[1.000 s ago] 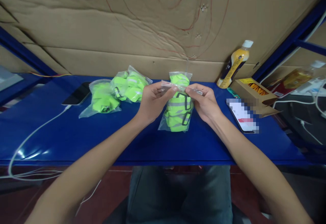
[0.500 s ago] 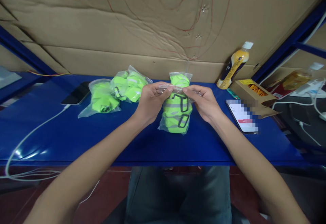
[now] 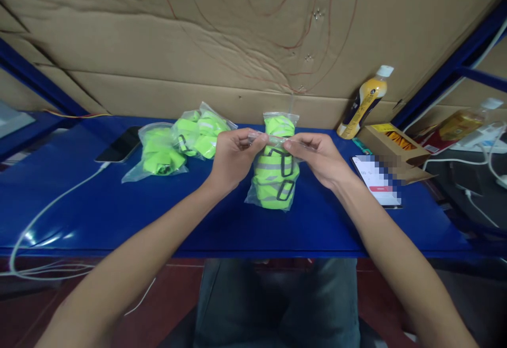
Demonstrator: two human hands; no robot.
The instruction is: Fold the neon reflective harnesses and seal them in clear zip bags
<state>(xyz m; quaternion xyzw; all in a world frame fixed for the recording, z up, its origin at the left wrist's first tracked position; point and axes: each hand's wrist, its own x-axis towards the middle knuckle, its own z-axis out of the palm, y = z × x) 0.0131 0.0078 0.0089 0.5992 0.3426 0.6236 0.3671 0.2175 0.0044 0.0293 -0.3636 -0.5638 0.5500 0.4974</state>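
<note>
A clear plastic bag (image 3: 273, 179) with folded neon-yellow reflective straps and black buckles inside is between my hands, near the middle of the blue table. My left hand (image 3: 237, 155) pinches the left end of the bag's top edge between thumb and fingers. At the other end of that edge, my right hand (image 3: 312, 152) pinches the film in the same way. Behind the pinched edge lies another clear bag (image 3: 280, 122) of neon-yellow material, partly hidden. To the left rest two more such bags, a nearer bag (image 3: 160, 158) and a farther bag (image 3: 202, 131).
On the left, a dark phone (image 3: 119, 144) is plugged into a white cable (image 3: 51, 205). A lit phone (image 3: 372, 179), an opened cardboard box (image 3: 396, 142) and a yellow drink bottle (image 3: 366, 100) stand or lie at the right. A cardboard wall (image 3: 158, 47) backs the blue table (image 3: 206, 226).
Both hands keep their pinch on the bag's top edge. My right thumb and fingers have shifted slightly lower along it; the bags on the table stay where they were.
</note>
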